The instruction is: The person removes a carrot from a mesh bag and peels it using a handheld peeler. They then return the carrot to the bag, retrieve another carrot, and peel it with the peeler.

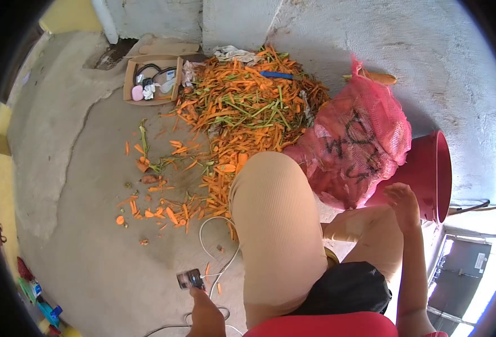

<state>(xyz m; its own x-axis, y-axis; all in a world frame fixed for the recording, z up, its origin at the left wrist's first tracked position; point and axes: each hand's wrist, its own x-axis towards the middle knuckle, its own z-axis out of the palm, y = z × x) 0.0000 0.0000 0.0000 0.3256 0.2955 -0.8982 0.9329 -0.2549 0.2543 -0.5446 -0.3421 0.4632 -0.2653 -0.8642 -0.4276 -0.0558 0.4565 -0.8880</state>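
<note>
A phone (pixel 189 278) with a lit screen and a white cable (pixel 224 268) plugged into its side is gripped by my left hand (pixel 202 303), low and left of my knee. The thumb shows at the phone's edge; the other fingers are hidden. My right hand (pixel 403 203) is raised over my right thigh with nothing in it, fingers loosely extended. Just beyond it stand a pink mesh sack (pixel 357 135) with black marker lettering, apparently filled with carrots, and a red bucket (pixel 442 177) lying against the wall.
A large heap of carrot peelings and cut pieces (pixel 242 101) with green stalks lies by the wall. A blue-handled tool (pixel 276 74) rests on it. A cardboard box (pixel 153 100) with cables and small items sits left. Loose carrot scraps (pixel 171 214) are scattered on the floor.
</note>
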